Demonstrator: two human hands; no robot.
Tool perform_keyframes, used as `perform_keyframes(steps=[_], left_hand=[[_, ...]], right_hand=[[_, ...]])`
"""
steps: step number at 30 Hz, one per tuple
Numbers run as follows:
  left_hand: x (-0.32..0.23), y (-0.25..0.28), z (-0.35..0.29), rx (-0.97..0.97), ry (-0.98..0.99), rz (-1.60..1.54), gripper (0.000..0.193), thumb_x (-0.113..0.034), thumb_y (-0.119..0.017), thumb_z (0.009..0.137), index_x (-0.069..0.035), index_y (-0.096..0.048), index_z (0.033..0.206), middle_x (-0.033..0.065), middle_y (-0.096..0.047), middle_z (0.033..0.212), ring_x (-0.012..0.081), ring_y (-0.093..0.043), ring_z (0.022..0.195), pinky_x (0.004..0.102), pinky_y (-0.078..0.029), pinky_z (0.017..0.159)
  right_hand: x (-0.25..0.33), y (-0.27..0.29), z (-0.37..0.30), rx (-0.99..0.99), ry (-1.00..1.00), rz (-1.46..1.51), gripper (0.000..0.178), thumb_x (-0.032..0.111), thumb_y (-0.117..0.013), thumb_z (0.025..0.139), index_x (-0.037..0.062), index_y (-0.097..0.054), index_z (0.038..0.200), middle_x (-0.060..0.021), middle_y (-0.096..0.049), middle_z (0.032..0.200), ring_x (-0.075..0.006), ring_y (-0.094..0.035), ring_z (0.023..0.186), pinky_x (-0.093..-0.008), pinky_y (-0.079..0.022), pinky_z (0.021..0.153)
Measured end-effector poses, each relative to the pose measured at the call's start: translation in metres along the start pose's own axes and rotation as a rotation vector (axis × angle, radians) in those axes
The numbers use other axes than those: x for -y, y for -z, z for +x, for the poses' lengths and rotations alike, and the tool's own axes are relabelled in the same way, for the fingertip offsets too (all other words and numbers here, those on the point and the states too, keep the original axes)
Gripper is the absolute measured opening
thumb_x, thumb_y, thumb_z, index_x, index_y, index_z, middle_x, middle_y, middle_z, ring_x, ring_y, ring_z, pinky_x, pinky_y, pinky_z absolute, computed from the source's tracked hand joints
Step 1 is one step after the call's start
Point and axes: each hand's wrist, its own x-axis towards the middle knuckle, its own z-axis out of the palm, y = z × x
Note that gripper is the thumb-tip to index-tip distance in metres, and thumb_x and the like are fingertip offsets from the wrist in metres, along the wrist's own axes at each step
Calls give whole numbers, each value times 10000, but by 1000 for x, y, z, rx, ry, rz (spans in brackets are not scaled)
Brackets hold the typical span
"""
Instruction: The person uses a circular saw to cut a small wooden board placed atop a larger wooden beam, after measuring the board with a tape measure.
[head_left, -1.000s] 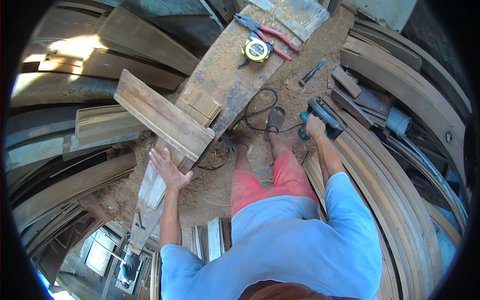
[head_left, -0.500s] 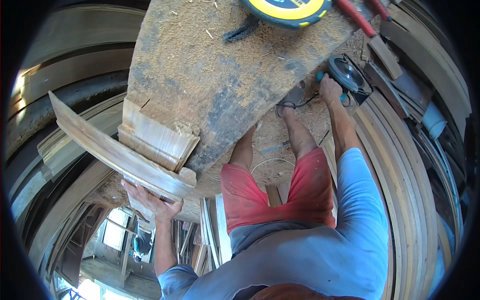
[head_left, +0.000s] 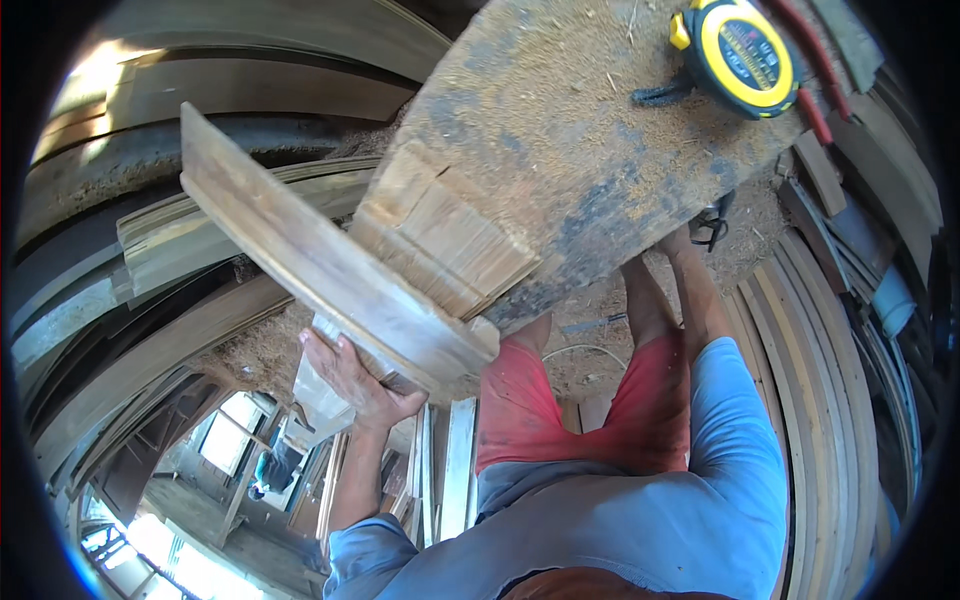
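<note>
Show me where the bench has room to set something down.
On the bench, the sawdusty stretch between the short pieces and the tape measure holds no tools. Crowded: near the board and left hand, and beside the red handles.

A head-worn wide fisheye looks steeply down from close above the wooden bench (head_left: 560, 140)

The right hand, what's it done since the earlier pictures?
The right hand swung inward to the bench, whose edge now hides most of it and the saw, so I can't see its grip. The left hand stayed by the wooden board.
</note>
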Motion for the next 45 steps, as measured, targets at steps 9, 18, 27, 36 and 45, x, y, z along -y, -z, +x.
perform_keyframes(steps=[9, 18, 27, 36, 45], left_hand=[[-1, -1, -5, -25, 72, -23, 1465, -574, -902, 505, -201, -151, 1707, 376, -114, 1703, 578, -115, 1576, 704, -108, 1255], [-5, 11, 6, -85, 56, -96, 1457, -577, -926, 525, -222, -142, 1701, 378, -126, 1690, 583, -114, 1566, 715, -100, 1249], [4, 8, -8, 92, 139, -118, 1478, -528, -946, 560, -230, -68, 1712, 354, -6, 1718, 592, 19, 1574, 729, -19, 1245], [6, 49, -3, 201, 118, -528, 561, -94, -705, 749, -106, -620, 1303, 338, -568, 1446, 542, -475, 1405, 642, -451, 1106], [47, 82, -89, -331, 519, -843, 362, -297, -644, 866, 8, -669, 1058, 268, -744, 895, 440, -746, 844, 539, -580, 774]], right_hand=[[115, 269, -165, -65, -170, 462, 286, 251, -633, 935, -28, -694, 915, -289, -711, 896, -455, -723, 908, -542, -553, 804], [283, 445, -170, -612, -83, 379, 459, 354, -719, 929, 17, -662, 1235, -270, -636, 1230, -428, -619, 1164, -514, -516, 1003], [287, 391, -196, -665, -169, 681, 560, 272, -759, 850, -13, -604, 1307, -270, -732, 1136, -439, -709, 1089, -526, -545, 976], [121, 286, -299, -473, -398, 1575, 272, 133, -640, 896, 96, -715, 1154, -66, -676, 923, -201, -666, 721, -385, -525, 545], [-50, 296, -363, -838, -744, 1799, 223, 185, -660, 944, 12, -714, 1074, -115, -693, 958, -240, -671, 704, -331, -557, 523]])
